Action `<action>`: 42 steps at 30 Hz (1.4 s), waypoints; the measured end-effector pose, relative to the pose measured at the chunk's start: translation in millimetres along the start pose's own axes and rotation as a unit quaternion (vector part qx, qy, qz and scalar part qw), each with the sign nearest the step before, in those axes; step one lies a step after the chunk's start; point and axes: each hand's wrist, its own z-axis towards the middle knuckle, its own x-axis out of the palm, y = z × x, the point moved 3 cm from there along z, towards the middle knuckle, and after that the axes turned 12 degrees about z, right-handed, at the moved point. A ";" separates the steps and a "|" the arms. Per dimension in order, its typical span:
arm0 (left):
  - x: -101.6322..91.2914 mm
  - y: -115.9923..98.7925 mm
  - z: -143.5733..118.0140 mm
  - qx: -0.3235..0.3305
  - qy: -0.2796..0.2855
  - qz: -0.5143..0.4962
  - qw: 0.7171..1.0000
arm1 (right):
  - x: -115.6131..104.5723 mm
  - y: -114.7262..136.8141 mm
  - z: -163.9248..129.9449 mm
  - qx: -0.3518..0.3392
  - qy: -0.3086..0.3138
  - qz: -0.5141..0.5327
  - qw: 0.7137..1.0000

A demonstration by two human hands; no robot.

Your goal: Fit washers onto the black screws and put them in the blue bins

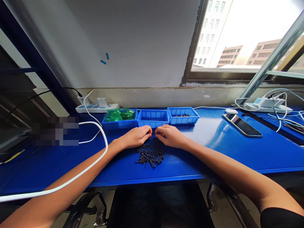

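A loose pile of black screws [150,155] lies on the blue table near its front edge. Just behind the pile, my left hand [139,136] rests with its fingers curled and thumb drawn in. Facing it across a narrow gap, my right hand [170,136] is bent the same way, thumb against the fingers. Whatever either hand may hold is hidden or too small to make out. Right behind both hands stands a blue bin [153,124] with a few dark pieces at its bottom.
Left of that bin, another bin [118,125] holds green plastic bags; a third bin [193,119] on the right holds small screws. A phone [242,125] lies to the right. Power strips [82,109] stand at the back. A white cable [105,145] passes over my left forearm.
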 end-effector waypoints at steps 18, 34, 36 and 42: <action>1.0 1.8 0.8 0.004 -0.006 0.002 1.000 | -1.3 1.4 0.3 0.019 0.024 -0.014 0.999; -1.7 -1.7 -1.0 -0.011 0.007 -0.018 1.000 | -2.1 -0.1 0.0 0.035 0.030 -0.016 0.999; -1.6 -1.7 -1.1 -0.012 0.007 -0.023 1.000 | -2.3 -0.1 0.0 0.038 0.032 -0.016 0.999; -1.6 -1.5 -1.6 -0.005 0.004 -0.040 0.999 | -2.3 1.0 -0.1 0.022 0.027 -0.013 0.999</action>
